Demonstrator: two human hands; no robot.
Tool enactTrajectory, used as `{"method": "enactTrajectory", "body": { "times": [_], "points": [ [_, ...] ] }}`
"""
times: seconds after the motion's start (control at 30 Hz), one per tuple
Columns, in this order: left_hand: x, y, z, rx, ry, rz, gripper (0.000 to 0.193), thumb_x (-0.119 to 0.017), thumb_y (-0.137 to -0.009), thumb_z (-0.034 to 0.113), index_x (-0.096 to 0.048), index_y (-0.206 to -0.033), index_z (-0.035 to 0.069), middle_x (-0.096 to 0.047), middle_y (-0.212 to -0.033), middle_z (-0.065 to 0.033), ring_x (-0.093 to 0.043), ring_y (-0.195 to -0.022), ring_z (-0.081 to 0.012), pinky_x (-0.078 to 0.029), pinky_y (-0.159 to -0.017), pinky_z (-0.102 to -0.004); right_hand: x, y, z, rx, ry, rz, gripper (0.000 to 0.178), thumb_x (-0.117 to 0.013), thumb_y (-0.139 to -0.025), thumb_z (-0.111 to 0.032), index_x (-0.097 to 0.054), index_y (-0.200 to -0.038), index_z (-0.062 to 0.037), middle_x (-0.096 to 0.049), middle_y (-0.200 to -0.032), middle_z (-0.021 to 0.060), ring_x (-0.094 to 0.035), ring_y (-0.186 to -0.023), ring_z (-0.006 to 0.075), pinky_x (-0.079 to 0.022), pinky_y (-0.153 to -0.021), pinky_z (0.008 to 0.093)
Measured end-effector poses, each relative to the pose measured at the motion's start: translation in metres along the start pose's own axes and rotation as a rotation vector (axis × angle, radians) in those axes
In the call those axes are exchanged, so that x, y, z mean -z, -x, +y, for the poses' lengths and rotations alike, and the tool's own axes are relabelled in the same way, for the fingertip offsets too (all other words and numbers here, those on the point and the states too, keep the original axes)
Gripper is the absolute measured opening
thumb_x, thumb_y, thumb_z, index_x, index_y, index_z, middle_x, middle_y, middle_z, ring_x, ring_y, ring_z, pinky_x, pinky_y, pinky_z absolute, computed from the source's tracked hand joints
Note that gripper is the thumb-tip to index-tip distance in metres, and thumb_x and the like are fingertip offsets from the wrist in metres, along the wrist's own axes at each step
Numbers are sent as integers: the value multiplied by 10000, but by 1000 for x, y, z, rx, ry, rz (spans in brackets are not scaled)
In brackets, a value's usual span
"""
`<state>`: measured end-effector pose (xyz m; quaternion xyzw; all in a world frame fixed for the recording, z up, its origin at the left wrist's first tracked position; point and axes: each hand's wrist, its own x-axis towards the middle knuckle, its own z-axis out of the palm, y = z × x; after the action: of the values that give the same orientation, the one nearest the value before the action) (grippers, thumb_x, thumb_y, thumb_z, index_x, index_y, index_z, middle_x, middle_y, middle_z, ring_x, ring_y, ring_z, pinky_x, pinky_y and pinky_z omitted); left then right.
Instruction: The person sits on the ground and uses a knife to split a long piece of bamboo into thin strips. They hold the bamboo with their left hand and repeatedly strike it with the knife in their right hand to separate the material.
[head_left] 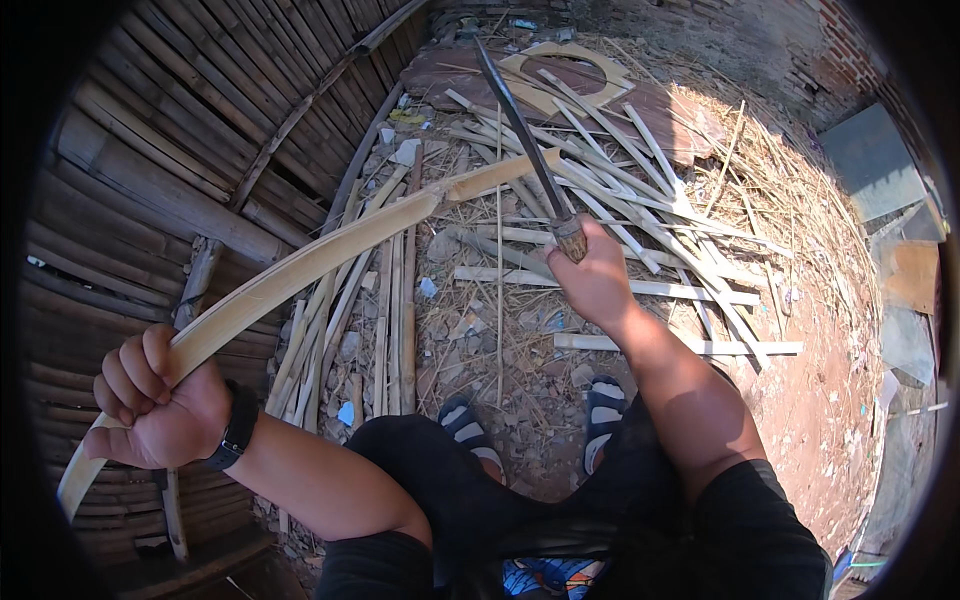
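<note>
Bamboo slats, brown and weathered, make up the wall (160, 130) beside and beyond the left hand (165, 400). Loose pile of cut strips (645, 212), pale cream to tan, criss-crossed on the littered ground ahead of and below the right hand (595, 270). Main piece: long split bamboo length (320, 250), raised, running from just below the left hand up and across to a point beyond the right one. Pale yellow, smooth-looking, faint lengthwise grain, darker line along its upper edge; kinked and rough at one spot nearer the far end, thinner-looking past that. Appears bowed, though lens bend may add to it. Left fingers wrapped round it near its lower end. Knife (523, 125) next: long dark narrow blade, pointed tip, angled up and away from the right hand, which grips the brown handle (571, 240). Blade crosses the bamboo's far end in view; contact can't be confirmed. Striped sandals (467, 425) between and below the hands. Smallest: black wristband (237, 425), left wrist.
</note>
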<state>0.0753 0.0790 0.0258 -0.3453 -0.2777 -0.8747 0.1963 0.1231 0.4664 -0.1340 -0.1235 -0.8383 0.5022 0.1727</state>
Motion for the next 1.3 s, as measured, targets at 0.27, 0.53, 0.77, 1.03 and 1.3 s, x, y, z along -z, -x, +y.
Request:
{"method": "enactTrajectory", "body": {
  "times": [0.27, 0.53, 0.77, 1.03, 1.3],
  "points": [
    [-11, 3, -11, 64, 23, -100, 522, -791, -770, 478, -375, -595, 214, -315, -540, 82, -281, -484, -71, -257, -548, -253, -16, 31, -25, 393, 41, -224, 391, -683, -794, -157, -569, -1132, 3, -664, -865, 207, -651, -781, 371, -507, -715, 426],
    [-4, 1, -7, 130, -12, -154, 541, -795, -721, 547, -390, -578, 218, -319, -537, 81, -281, -492, -81, -249, -559, -268, -7, 5, -7, 90, 213, -283, 362, -694, -797, -142, -599, -1117, -1, -658, -774, 172, -649, -704, 294, -498, -666, 384],
    [17, 3, -71, 345, -160, -172, 620, -602, -816, 742, -383, -643, 189, -283, -577, 62, -251, -521, -96, -235, -555, -277, -1, -13, 32, -77, -17, -88, 369, -672, -867, -124, -609, -1192, 38, -715, -963, 100, -630, -844, 151, -499, -785, 313],
    [24, 41, -158, 494, -449, -24, 578, -526, -930, 636, -342, -654, 162, -241, -581, 38, -204, -539, -108, -222, -551, -287, -10, -10, 31, -50, 37, -88, 639, -674, -809, -220, -500, -1336, 97, -672, -802, 195, -660, -745, 231, -500, -706, 349],
    [16, 42, -159, 506, -418, -83, 570, -529, -935, 623, -345, -660, 159, -239, -587, 35, -201, -538, -111, -216, -544, -290, -8, -9, 24, -17, 47, -234, 636, -674, -803, -208, -501, -1319, 119, -658, -670, 155, -655, -610, 205, -506, -611, 351]
  ]
}}
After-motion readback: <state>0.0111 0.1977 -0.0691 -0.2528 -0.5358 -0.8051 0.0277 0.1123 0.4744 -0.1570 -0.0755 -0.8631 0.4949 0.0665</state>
